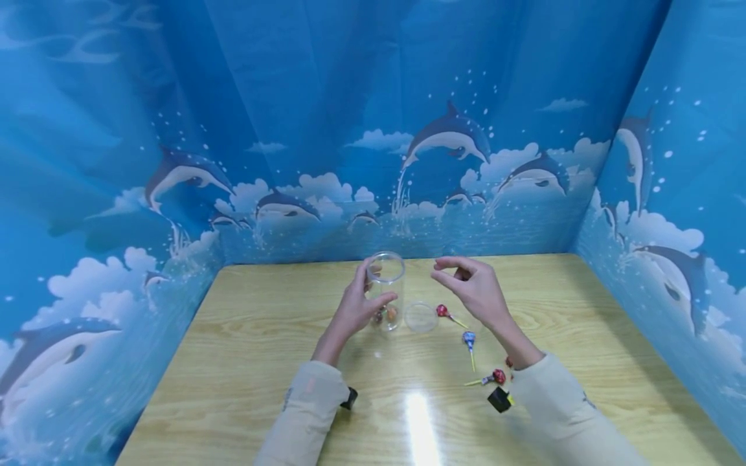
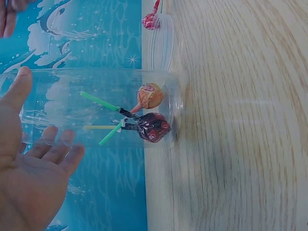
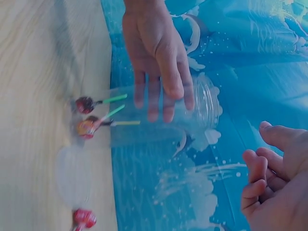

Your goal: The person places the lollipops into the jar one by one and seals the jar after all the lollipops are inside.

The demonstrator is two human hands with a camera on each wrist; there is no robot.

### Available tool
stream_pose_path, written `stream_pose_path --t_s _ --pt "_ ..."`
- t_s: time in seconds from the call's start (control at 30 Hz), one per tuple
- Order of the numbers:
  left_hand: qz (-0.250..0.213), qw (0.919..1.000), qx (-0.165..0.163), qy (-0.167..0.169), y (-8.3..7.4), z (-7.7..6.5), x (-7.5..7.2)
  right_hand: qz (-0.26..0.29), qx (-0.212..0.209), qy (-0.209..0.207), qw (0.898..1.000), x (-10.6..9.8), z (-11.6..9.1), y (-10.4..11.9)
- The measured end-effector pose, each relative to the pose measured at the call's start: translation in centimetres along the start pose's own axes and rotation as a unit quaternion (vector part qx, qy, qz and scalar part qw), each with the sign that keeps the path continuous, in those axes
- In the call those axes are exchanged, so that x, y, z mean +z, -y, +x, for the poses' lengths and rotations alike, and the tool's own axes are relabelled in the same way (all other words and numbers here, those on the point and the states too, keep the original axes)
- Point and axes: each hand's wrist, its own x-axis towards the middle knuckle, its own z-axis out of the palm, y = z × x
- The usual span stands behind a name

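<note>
Clear cylindrical jar (image 1: 397,283) stands upright on the wood-grain table (image 1: 250,362), mouth uncovered. Left hand (image 1: 354,309) curls round its side, thumb in front, fingers behind. Right hand (image 1: 476,290) hangs to the right of the jar, thumb and index fingertips apart, nothing between them.

Risks, as judged: smooth wall could slip or tip if the left hand's hold slackens or the right hand knocks the rim; contents could then spill. Lid (image 1: 421,318), a flat translucent disc just beside the base, could skid if brushed.

Materials: orange lollipop (image 2: 150,96) and dark lollipop (image 2: 154,128) at jar bottom, glossy crinkled wrappers, ball heads, thin straight sticks; red lollipop (image 1: 442,311) beside the lid, blue lollipop (image 1: 469,338) closer to the person
</note>
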Motion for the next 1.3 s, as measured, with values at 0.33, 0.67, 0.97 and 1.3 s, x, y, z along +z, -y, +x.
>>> stream_pose_path --t_s 0.33,0.67,0.97,1.3 --pt "0.000 1.0000 0.005 0.003 -0.2 -0.1 0.1 -0.024 0.045 -0.012 0.999 -3.5 -3.3 -2.1" --pt "0.003 1.0000 -0.003 -0.001 -0.2 -0.1 -0.1 -0.077 0.082 -0.029 0.993 -6.3 -6.8 -4.2" --pt "0.005 0.9999 -0.012 -0.001 0.0 -0.2 0.0 -0.082 0.122 -0.039 0.988 -8.1 -9.9 -5.9" --pt "-0.002 0.9999 -0.015 0.000 0.0 -0.1 -0.1 -0.096 0.213 -0.027 0.972 -8.0 -13.0 -7.6"
